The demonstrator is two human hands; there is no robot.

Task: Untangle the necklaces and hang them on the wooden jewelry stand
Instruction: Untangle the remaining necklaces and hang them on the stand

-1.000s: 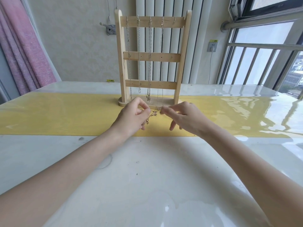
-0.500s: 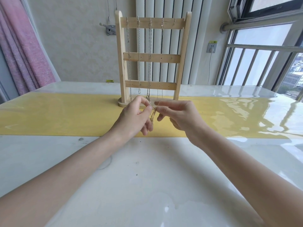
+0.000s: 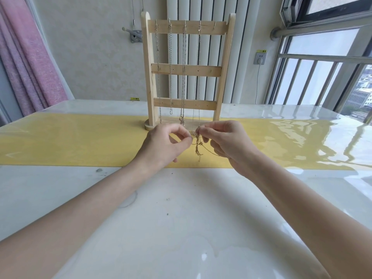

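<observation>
A glossy white table (image 3: 181, 218) carried a yellow runner (image 3: 70, 141) across its far half. Behind it stood a white ribbed radiator (image 3: 201, 49), with a pink curtain (image 3: 26, 63) at the left. A wall socket (image 3: 260, 58) with a plugged-in cord sat beside a barred window (image 3: 322, 73) on the right.

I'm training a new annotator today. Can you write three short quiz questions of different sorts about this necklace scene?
1. True or false: the right hand rests flat on the table.
2. How many top-rail hooks of the wooden jewelry stand carry chains? A two, B four, C five.
3. Fill in: both the right hand and the left hand pinch the tangled gold ____.

Key: 1 false; 2 B; 3 necklace.
</observation>
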